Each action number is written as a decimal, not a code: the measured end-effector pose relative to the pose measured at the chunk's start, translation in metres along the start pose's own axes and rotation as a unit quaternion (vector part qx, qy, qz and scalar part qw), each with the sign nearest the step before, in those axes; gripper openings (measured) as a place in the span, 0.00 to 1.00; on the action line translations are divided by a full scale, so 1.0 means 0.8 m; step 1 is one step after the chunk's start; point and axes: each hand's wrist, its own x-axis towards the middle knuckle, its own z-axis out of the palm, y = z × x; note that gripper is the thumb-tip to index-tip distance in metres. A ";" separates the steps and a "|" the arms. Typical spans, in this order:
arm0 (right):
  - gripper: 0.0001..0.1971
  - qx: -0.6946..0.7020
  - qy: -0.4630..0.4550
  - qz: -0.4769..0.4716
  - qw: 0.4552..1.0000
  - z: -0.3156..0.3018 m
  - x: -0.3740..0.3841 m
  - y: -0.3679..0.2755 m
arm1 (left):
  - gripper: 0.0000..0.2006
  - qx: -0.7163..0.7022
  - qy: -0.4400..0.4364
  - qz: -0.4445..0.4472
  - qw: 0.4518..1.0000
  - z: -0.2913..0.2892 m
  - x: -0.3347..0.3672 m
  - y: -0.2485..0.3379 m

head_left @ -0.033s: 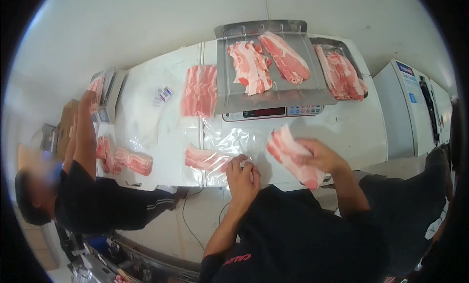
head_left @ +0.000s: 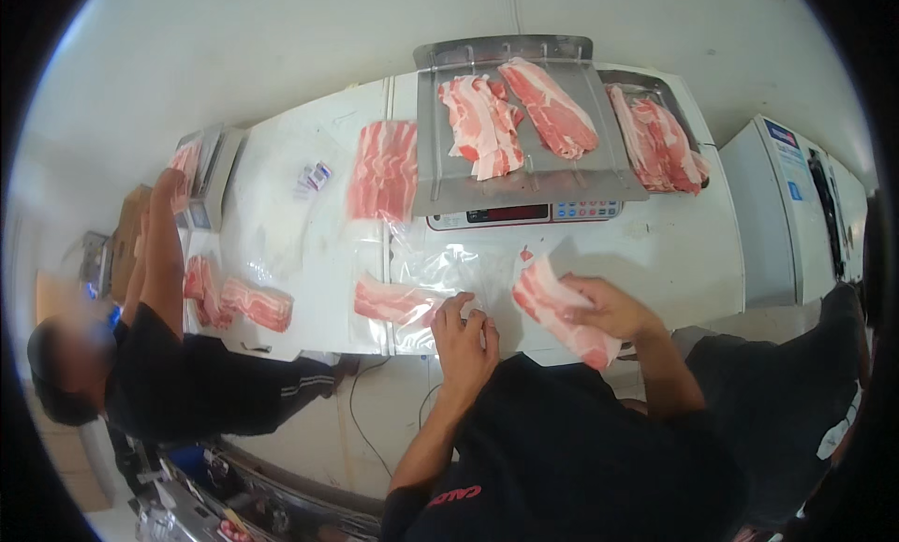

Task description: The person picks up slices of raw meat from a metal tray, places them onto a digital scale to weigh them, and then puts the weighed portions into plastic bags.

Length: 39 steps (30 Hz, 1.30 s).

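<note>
My right hand [head_left: 604,308] is closed on a stack of raw bacon slices [head_left: 564,319], held tilted over the front edge of the table. At the middle of that edge, my left hand [head_left: 464,338] has its fingers curled on the open end of a clear plastic bag [head_left: 449,266]. Inside the bag lies a flat row of bacon slices [head_left: 398,301], partly under my fingers. Just past the upper end of the held stack is a small red scrap of meat [head_left: 525,254].
Two meat piles lie on a metal tray [head_left: 571,179] over a digital scale [head_left: 506,214]. Behind right, another metal tray [head_left: 670,97] holds more slices. A filled bacon pack [head_left: 384,172] lies left of the scale. A co-worker [head_left: 169,289] reaches toward a box-shaped device [head_left: 217,182] at far left.
The bacon in my right hand has shifted slightly, and the small red scrap now shows apart from its upper end. My left hand stays at the bag.
</note>
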 end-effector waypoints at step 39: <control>0.20 0.472 0.204 0.145 0.846 0.242 0.186 0.078 | 0.39 0.207 -0.083 -0.058 0.973 -0.031 -0.019 -0.174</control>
